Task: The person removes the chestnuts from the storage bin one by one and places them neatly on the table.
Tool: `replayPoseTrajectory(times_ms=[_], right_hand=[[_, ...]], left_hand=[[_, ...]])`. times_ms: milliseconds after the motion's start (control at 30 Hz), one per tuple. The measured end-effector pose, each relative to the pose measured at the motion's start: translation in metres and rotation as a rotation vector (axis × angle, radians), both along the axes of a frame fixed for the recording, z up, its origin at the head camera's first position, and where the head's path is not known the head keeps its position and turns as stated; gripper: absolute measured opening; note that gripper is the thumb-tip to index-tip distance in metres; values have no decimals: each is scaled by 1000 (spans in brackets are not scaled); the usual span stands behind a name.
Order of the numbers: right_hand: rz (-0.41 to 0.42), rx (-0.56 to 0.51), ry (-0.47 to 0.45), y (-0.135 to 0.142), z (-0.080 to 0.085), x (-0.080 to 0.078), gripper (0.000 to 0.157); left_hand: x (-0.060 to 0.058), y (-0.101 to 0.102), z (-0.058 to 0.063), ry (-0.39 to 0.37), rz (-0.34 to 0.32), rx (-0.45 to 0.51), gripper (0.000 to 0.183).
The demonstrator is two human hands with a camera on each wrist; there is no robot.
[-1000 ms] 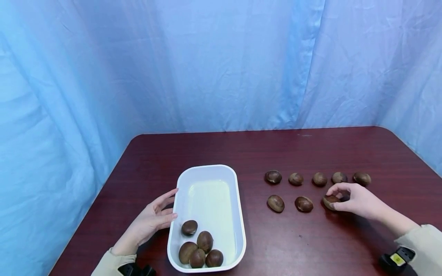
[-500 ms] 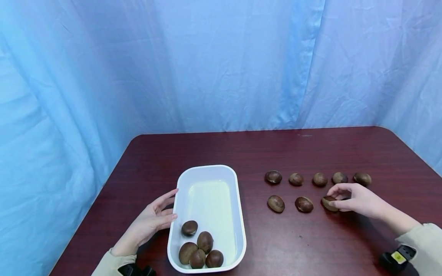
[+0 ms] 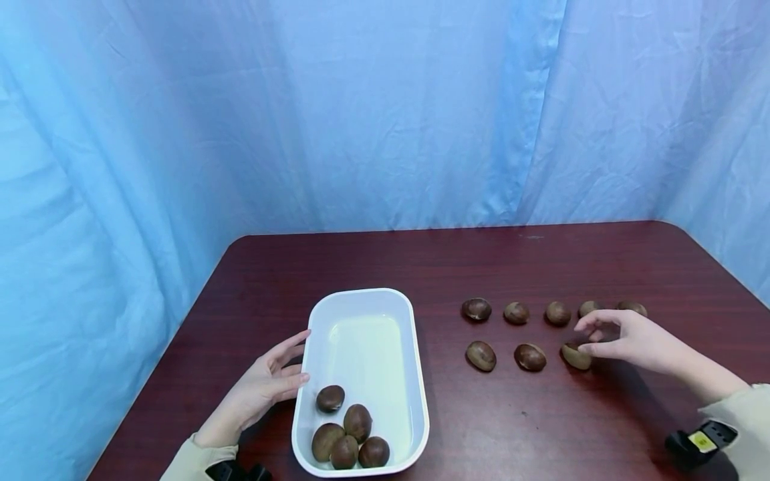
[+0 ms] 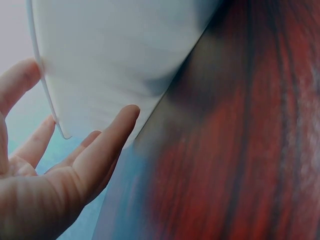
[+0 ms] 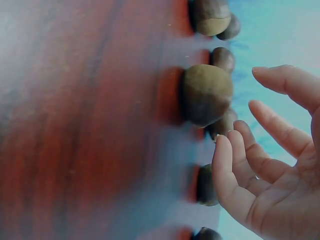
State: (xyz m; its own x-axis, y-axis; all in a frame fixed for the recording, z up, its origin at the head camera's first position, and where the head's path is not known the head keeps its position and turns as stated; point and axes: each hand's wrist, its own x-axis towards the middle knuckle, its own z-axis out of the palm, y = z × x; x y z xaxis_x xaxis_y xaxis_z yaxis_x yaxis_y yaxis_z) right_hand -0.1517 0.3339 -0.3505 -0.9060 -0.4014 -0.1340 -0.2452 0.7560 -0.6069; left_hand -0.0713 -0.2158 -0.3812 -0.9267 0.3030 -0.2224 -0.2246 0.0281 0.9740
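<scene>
On the table lie two rows of brown chestnuts. My right hand (image 3: 637, 341) hovers beside the rightmost front-row chestnut (image 3: 575, 357), fingers loosely bent and thumb tip right at its edge. From the right wrist, that hand (image 5: 280, 180) shows nothing in its fingers, with a large chestnut (image 5: 207, 94) beyond the fingertips. My left hand (image 3: 265, 387) touches the left rim of a white plastic tray (image 3: 367, 347) with fairly straight, spread fingers. In the left wrist view, its fingers (image 4: 107, 145) lie along the tray's outer wall (image 4: 110, 65). Several chestnuts (image 3: 344, 451) sit in the tray's near end.
The front row also holds two chestnuts, one mottled (image 3: 481, 356) and one glossy (image 3: 530, 357). Several more form the back row, from a dark one (image 3: 476, 309) to one (image 3: 631, 308) partly behind my right hand. A blue curtain (image 3: 385, 120) hangs behind the dark red table (image 3: 337, 257).
My right hand has let go of the rightmost front-row chestnut and drawn slightly right and up, its fingers spreading. That chestnut stays on the table. My left hand and the tray hold still.
</scene>
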Motion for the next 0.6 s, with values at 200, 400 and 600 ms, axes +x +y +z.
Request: replayPoseTrajectory(times_ms=[200,400,600], right_hand=[[-24,12,116,-5,15,-1,26],[13,-70,121,-16,25,0,26],[69,-127,133,-38,27,-1,23]], left_hand=[[0,0,-1,3,-3,5,78],[0,0,0,0,2,-3,78],[0,1,1,3,3,-1,78]])
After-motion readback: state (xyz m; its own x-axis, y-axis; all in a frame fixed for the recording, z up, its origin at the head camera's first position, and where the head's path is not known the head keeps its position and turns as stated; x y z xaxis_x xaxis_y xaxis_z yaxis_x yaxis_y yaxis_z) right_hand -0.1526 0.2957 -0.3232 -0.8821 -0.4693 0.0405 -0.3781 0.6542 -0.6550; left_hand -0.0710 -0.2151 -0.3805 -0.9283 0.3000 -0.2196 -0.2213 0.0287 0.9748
